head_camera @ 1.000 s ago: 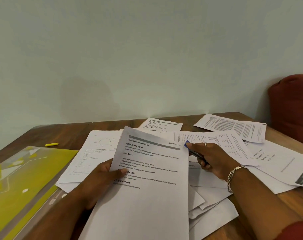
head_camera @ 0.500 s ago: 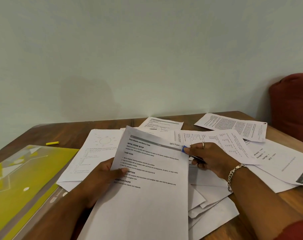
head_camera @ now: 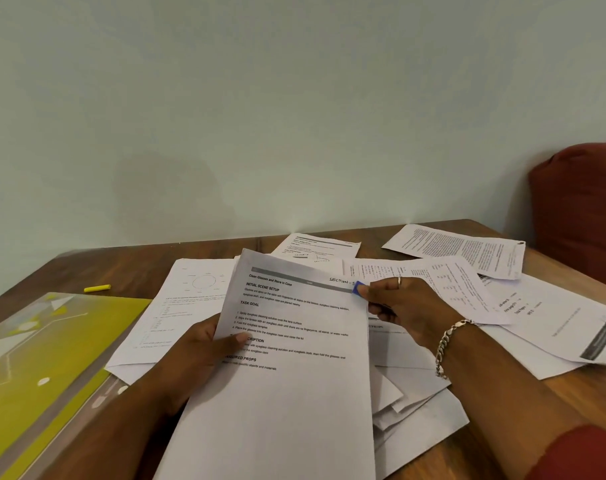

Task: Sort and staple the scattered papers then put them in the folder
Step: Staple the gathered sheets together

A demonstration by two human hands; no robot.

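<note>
The printed sheet (head_camera: pixel 287 358) is in the middle of the scene, raised above the other papers and tilted toward the camera, probably so that its heading can be read and the sheet can be sorted. The left hand (head_camera: pixel 197 351) holds it at the left edge: the thumb lies on the printed side and the fingers are curled behind the sheet. The right hand (head_camera: pixel 395 306) is at the top right corner of the sheet, just beside a handwritten note. Its fingers are closed around a pen (head_camera: pixel 358 288) with a blue end, and this end touches the corner; I judge that the person marks the sheet with its section. So the sheet lies between the two hands, one at each side.

Under and around it the scattered papers (head_camera: pixel 468 289) overlap on the wooden table (head_camera: pixel 121 268), mostly to the right and far side. The yellow folder (head_camera: pixel 52 341) lies at the near left, apart from the hands. A small yellow object (head_camera: pixel 97 288) lies beyond it. No stapler is in view.
</note>
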